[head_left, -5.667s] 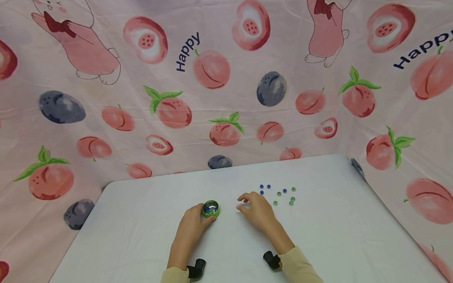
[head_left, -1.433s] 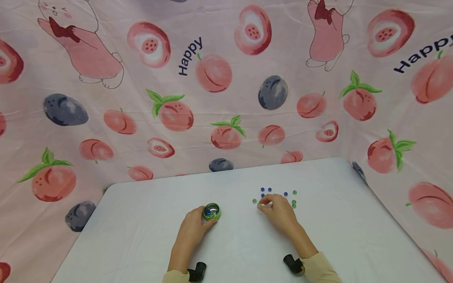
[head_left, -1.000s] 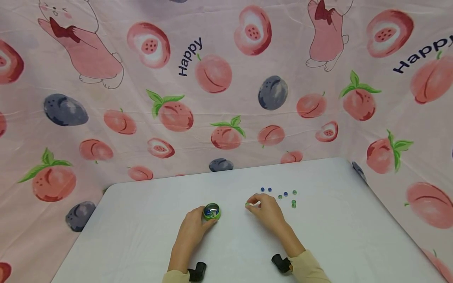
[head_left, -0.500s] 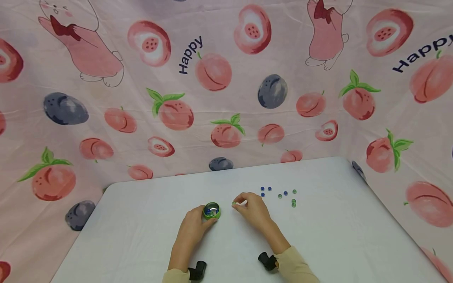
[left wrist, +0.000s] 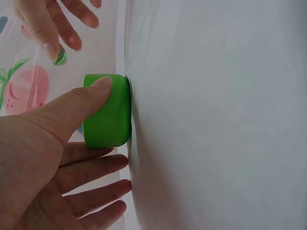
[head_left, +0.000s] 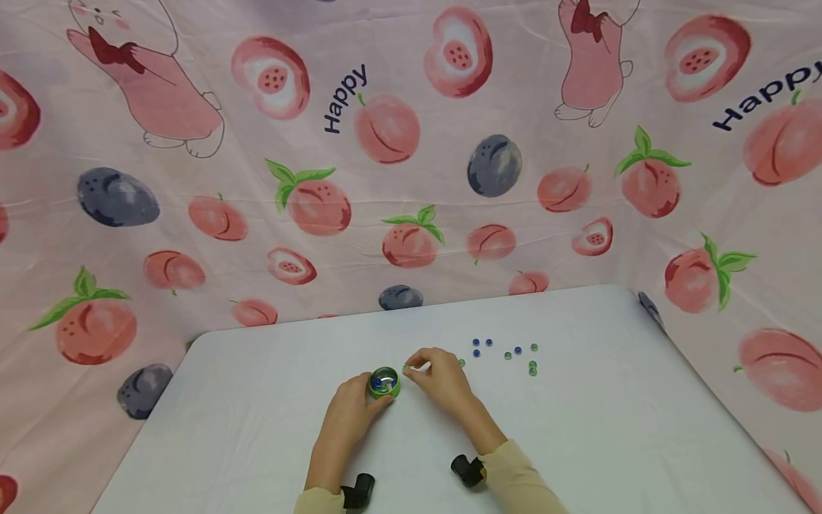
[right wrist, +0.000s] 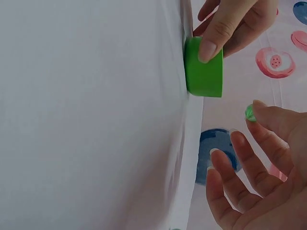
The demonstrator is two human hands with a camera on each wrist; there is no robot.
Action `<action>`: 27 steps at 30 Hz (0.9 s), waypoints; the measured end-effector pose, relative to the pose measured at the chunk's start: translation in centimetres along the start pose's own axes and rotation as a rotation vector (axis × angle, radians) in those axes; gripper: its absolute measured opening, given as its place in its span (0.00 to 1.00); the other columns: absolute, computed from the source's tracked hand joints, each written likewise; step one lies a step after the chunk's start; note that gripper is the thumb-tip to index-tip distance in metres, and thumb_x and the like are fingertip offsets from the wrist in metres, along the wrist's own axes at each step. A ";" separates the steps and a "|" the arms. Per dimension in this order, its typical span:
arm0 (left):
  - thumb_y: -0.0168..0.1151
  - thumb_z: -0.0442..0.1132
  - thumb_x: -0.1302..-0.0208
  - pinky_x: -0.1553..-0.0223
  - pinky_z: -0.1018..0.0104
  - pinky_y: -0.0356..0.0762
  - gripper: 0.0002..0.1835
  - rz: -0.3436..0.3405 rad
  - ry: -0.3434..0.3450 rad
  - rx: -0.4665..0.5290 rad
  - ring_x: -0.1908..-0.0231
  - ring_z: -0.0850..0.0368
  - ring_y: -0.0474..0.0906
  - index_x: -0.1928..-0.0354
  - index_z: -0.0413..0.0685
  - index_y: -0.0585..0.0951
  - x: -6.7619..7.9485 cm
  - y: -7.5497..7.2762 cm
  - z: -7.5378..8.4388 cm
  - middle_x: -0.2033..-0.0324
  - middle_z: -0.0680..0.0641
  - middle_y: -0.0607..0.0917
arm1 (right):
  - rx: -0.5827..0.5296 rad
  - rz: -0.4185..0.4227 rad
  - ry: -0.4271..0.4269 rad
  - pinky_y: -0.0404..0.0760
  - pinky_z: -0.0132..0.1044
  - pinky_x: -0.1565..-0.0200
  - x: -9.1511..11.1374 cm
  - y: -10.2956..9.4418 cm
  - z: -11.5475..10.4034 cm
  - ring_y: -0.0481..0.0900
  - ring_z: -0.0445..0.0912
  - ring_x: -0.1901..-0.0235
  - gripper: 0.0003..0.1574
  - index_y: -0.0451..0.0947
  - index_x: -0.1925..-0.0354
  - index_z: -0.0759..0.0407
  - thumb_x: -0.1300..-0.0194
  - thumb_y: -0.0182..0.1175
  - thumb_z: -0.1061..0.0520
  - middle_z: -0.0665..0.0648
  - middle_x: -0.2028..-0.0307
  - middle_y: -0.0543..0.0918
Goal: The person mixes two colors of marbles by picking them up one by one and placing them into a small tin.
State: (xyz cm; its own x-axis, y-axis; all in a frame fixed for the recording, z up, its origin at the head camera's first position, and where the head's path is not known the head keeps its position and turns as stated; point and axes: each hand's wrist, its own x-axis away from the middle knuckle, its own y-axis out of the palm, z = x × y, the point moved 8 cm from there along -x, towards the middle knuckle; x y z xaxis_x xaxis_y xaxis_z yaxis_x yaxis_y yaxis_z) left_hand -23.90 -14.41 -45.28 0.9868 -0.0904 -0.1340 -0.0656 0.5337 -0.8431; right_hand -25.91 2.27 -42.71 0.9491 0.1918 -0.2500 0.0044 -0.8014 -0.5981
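A person's right hand (head_left: 444,380) pinches a green marble (right wrist: 250,113) between thumb and forefinger, its other fingers loosely fanned, above a white-topped bench (head_left: 610,414) and just to the right of a small green container (left wrist: 108,120). The left hand (head_left: 349,405) grips that container with thumb and forefinger on opposite sides of its wall, the remaining fingers spread below; the container stands upright on the bench between the left and right edges, short of the far edge, blue and green marbles visible inside. Toward the far right corner lie loose blue marbles (head_left: 476,343) and loose green marbles (head_left: 534,348), one green piece partly hidden behind the right hand. Cream sleeves (head_left: 523,482) and black wrist devices (head_left: 467,472) show at both forearms. The bench's pale, smooth top has rounded far corners, its far edge climbing slightly to the right in the head view. Behind that edge and down both sides hangs a faintly creased pink fabric backdrop (head_left: 443,171), printed with peaches, dark blue fruit, rabbit-like figures in red bows and the word "Happy".
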 end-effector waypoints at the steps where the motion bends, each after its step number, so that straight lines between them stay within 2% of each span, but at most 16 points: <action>1: 0.75 0.45 0.41 0.48 0.46 0.80 0.27 0.000 0.001 0.000 0.50 0.41 0.83 0.47 0.32 0.80 0.0 0.0 0.0 0.53 0.37 0.86 | -0.005 -0.001 -0.005 0.74 0.30 0.69 -0.1 0.1 -0.1 0.74 0.39 0.71 0.07 0.86 0.62 0.57 0.37 0.70 0.55 0.54 0.64 0.86; 15: 0.75 0.45 0.42 0.51 0.47 0.81 0.26 -0.009 -0.003 -0.004 0.53 0.44 0.83 0.49 0.33 0.81 0.0 -0.1 0.0 0.56 0.38 0.86 | -0.050 -0.052 0.045 0.74 0.30 0.69 -0.1 2.3 -0.2 0.74 0.39 0.70 0.06 0.86 0.61 0.55 0.36 0.69 0.55 0.52 0.63 0.85; 27: 0.75 0.44 0.42 0.54 0.48 0.81 0.24 0.010 0.027 -0.004 0.56 0.45 0.84 0.51 0.33 0.81 0.2 -0.2 0.3 0.58 0.39 0.87 | -0.052 -0.053 0.024 0.75 0.29 0.69 0.1 2.6 -0.8 0.75 0.38 0.70 0.06 0.86 0.61 0.57 0.36 0.69 0.56 0.54 0.63 0.85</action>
State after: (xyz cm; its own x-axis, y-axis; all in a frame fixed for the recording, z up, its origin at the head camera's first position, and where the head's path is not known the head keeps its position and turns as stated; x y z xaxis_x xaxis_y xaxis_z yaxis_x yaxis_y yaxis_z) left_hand -23.66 -14.34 -44.97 0.9818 -0.1079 -0.1564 -0.0760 0.5310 -0.8439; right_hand -25.53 -0.27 -43.71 0.9544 0.2217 -0.2000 0.0709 -0.8190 -0.5695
